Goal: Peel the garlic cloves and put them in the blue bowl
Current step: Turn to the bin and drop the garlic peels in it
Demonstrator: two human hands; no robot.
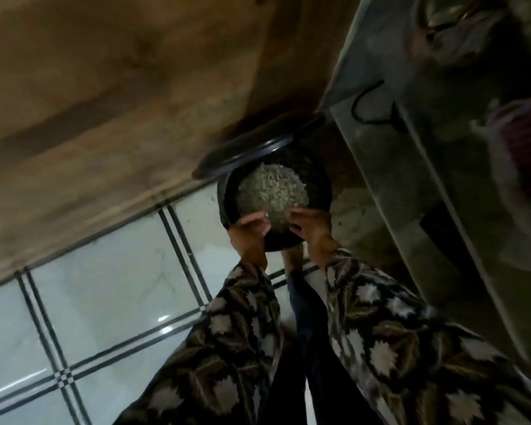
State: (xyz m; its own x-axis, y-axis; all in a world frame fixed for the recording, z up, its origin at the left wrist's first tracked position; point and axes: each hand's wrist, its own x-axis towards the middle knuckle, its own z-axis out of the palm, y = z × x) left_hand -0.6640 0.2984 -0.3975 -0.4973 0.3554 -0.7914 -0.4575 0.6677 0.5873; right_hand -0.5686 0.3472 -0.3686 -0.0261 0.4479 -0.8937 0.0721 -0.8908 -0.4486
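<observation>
Left grip (249, 233) and right grip (312, 227) clasp the dark round bowl's (229, 193) near rim; white tiled floor (120, 286) lies open leftward, and the grey cabinet edge (393, 167) is close on the right.

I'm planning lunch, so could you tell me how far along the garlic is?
A heap of pale pieces already lies in the dark bowl; blur hides whether they are peeled. In hand: the left hand and right hand grip the bowl's near rim. No unpeeled garlic shows, so what remains is unclear.

A home: tiled floor (105, 289), wooden panel (105, 87).
</observation>
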